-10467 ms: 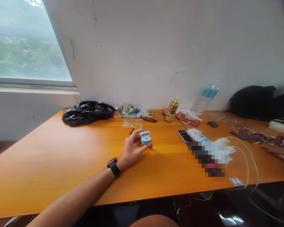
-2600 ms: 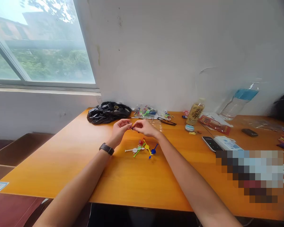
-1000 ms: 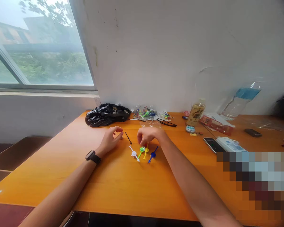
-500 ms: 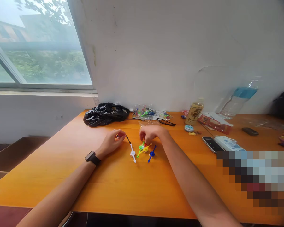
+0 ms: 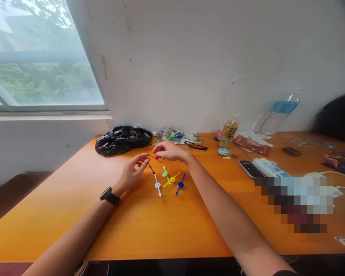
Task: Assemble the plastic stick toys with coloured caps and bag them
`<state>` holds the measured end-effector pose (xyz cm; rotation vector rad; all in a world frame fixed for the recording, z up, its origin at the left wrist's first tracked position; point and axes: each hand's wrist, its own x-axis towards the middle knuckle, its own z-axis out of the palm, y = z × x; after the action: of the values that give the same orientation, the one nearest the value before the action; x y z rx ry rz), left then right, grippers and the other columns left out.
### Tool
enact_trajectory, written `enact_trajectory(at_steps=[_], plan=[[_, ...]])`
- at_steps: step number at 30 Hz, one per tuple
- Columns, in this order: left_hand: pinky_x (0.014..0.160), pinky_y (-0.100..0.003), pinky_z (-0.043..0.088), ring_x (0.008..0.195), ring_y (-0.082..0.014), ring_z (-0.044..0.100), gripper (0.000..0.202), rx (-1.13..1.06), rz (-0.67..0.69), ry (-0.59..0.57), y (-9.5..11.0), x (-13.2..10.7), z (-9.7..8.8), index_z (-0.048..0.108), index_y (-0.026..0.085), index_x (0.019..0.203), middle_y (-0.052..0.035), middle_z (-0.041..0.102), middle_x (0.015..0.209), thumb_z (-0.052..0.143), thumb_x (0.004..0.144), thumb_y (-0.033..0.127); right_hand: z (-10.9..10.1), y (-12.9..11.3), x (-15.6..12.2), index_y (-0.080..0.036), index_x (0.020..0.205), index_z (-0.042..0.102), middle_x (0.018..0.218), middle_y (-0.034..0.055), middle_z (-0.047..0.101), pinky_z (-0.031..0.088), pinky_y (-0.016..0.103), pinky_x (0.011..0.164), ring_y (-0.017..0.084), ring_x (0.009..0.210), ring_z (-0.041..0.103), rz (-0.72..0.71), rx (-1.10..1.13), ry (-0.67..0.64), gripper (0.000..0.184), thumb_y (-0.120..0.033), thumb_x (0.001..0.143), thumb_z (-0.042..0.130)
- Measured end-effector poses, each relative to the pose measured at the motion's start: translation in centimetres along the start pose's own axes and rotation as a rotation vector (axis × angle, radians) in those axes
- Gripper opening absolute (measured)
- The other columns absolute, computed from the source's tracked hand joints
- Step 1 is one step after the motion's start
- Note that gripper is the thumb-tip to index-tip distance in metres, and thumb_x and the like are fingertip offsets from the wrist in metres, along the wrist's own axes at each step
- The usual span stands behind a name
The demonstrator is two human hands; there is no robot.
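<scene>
My right hand [image 5: 170, 150] hovers just above the orange table [image 5: 74, 199], with its fingers pinched on a small red plastic stick [image 5: 154, 156]. Just left of it, my left hand [image 5: 133, 171], which wears a black watch, has thumb and forefinger closed on something I cannot make out. Its fingertips almost meet the red stick. Below the hands lie a thin black stick [image 5: 151, 168], then white [image 5: 157, 186], green [image 5: 165, 173], yellow [image 5: 173, 179] and blue [image 5: 180, 184] sticks with small discs on them.
A black plastic bag [image 5: 122, 138] lies at the back by the wall. Clear bags of coloured pieces [image 5: 172, 135] and black glasses [image 5: 196, 145] lie beside it. To the right are a yellow bottle [image 5: 229, 134], a water bottle [image 5: 276, 115], a phone [image 5: 247, 168] and a power strip [image 5: 268, 167].
My right hand has lifted off the pile of sticks with the red one and moved up and left toward my left hand. The view has shifted slightly to the right.
</scene>
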<state>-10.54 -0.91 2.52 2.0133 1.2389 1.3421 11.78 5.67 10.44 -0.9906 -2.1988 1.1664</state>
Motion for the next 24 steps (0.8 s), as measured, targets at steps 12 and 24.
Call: enact_trajectory(at_steps=[12, 24], plan=[[0.076, -0.036, 0.061, 0.094, -0.0243, 0.071, 0.045, -0.386, -0.245, 0.141, 1.3, 0.6, -1.1, 0.079, 0.016, 0.113, -0.0123, 0.079, 0.108, 0.079, 0.088, 0.053, 5.9, 0.9, 2.8, -0.016, 0.082, 0.067, 0.084, 0.0007, 0.069, 0.061, 0.031, 0.08, 0.014, 0.072, 0.071, 0.038, 0.663, 0.359, 0.027, -0.016, 0.071, 0.091], [0.085, -0.044, 0.067, 0.094, -0.0256, 0.077, 0.043, -0.283, -0.112, 0.27, 0.4, 0.6, -1.1, 0.069, 0.018, 0.105, -0.009, 0.078, 0.099, 0.088, 0.079, 0.046, 7.7, 0.4, 2.8, -0.017, 0.083, 0.065, 0.086, 0.0027, 0.07, 0.058, 0.027, 0.078, 0.015, 0.082, 0.068, 0.113, 0.491, 0.398, 0.018, -0.025, 0.083, 0.081]])
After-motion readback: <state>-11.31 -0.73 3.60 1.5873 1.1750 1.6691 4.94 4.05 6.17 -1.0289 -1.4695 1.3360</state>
